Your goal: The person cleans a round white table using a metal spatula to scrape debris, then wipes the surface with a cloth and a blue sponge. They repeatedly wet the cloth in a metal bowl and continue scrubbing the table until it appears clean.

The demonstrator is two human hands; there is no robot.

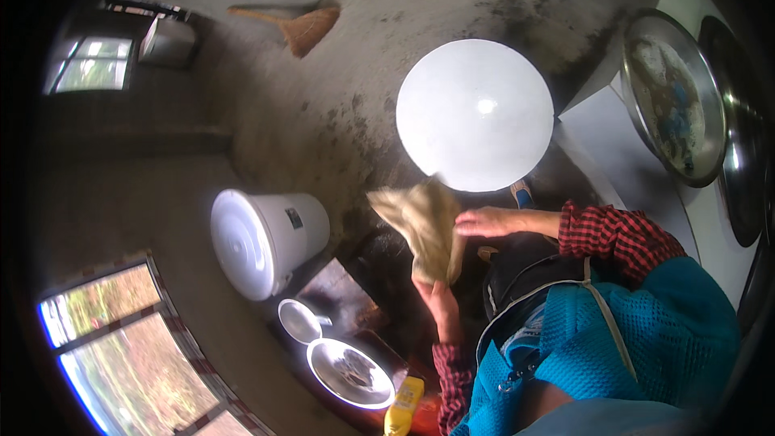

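Note:
A beige cloth (424,224), partly blurred, is spread below the edge of a large round white surface (475,115). My left hand (437,303) grips the lower end of the cloth. At the cloth's right edge is my right hand (487,222), its fingers stretched out and touching it; whether they pinch the fabric I cannot tell. Both arms have red-and-black checked sleeves.
A lidded white plastic bucket (300,224) stands left of my hands. Below it are a metal dipper (300,321), a metal basin (351,372) and a yellow bottle (404,402). A steel basin of sudsy water (672,109) is at the right. A broom (309,27) lies farther off.

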